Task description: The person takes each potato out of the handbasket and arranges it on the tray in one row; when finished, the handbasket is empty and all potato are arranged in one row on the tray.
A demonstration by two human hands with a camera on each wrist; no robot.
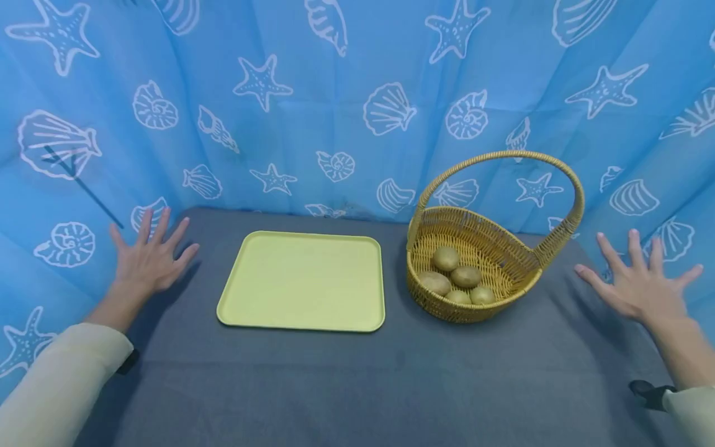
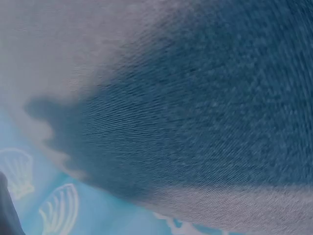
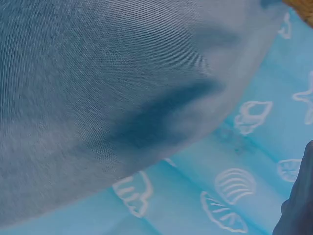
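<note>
Fingers spread, the left hand (image 1: 146,259) hovers at the left side of the table, holding nothing; the yellow tray (image 1: 301,282) is the thing closest to it. On the far right, the right hand (image 1: 642,288) is also spread and holds nothing, to the right of a wicker basket (image 1: 475,313). Several round brown potatoes (image 1: 434,283) lie together at the front left inside the basket, whose tall handle (image 1: 503,155) arches over it. In the right wrist view a dark edge of the hand (image 3: 298,200) shows at lower right, and a bit of wicker basket (image 3: 303,10) at the top corner.
A grey cloth covers the table (image 1: 313,385). Behind it and at both sides hangs a blue curtain (image 1: 335,74) printed with white shells and starfish. Tray and basket stand side by side toward the back, with a narrow strip of cloth between them.
</note>
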